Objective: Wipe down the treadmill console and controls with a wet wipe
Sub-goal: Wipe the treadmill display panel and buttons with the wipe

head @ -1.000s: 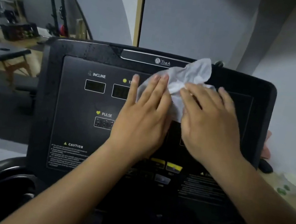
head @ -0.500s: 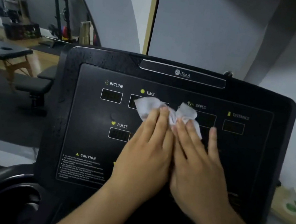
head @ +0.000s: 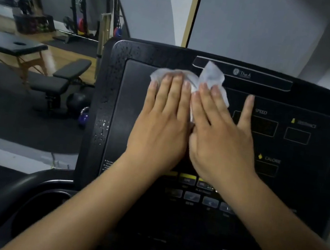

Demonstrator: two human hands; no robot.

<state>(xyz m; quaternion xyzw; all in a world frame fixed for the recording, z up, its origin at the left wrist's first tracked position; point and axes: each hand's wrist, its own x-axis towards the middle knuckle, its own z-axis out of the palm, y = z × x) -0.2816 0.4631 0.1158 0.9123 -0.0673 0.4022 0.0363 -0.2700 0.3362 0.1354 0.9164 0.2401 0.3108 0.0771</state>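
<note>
Crumpled soft white wet wipe (head: 210, 78), matt black plastic console (head: 313, 100) beaded with droplets

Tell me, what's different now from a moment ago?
Both hands, left hand and right hand, slid the wet wipe up and leftward across the console, from mid-panel to its top edge. Both palms remain flat on the wipe.

The wipe (head: 209, 78) is mostly covered by both hands; the console (head: 285, 143) labels are blurred, its left displays hidden.
</note>
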